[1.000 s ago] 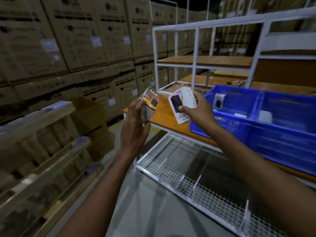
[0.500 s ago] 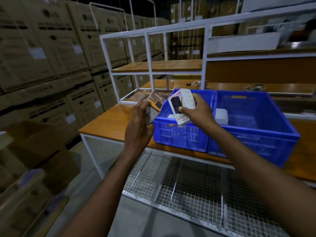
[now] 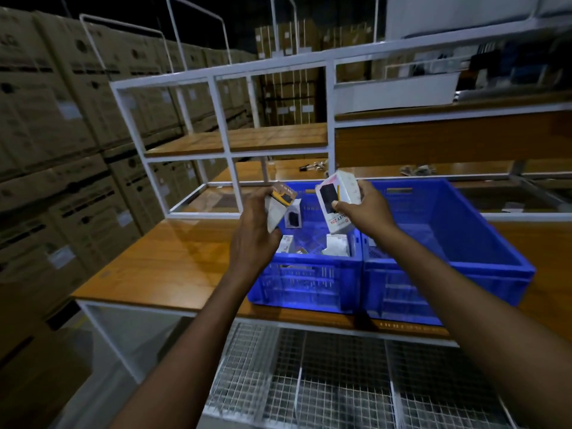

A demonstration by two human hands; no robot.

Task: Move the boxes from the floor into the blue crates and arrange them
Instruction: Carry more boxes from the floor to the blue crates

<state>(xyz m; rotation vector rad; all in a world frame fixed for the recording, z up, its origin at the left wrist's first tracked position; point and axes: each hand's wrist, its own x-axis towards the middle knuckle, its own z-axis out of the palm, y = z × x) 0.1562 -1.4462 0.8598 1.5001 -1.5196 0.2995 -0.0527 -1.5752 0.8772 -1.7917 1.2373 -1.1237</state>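
Both over blue crate [image 3: 305, 275], fingers [image 3: 259, 196] tight: left hand [image 3: 253, 239] round orange-topped box [image 3: 279, 210], right hand [image 3: 370, 210] round white box [image 3: 335, 201].

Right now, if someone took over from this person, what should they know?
The left hand holds a grey box with an orange top; the right hand holds a white box. Both hover over the left blue crate, where a few small boxes already lie. The right blue crate stands beside it. Left to do: set both boxes in and arrange them.
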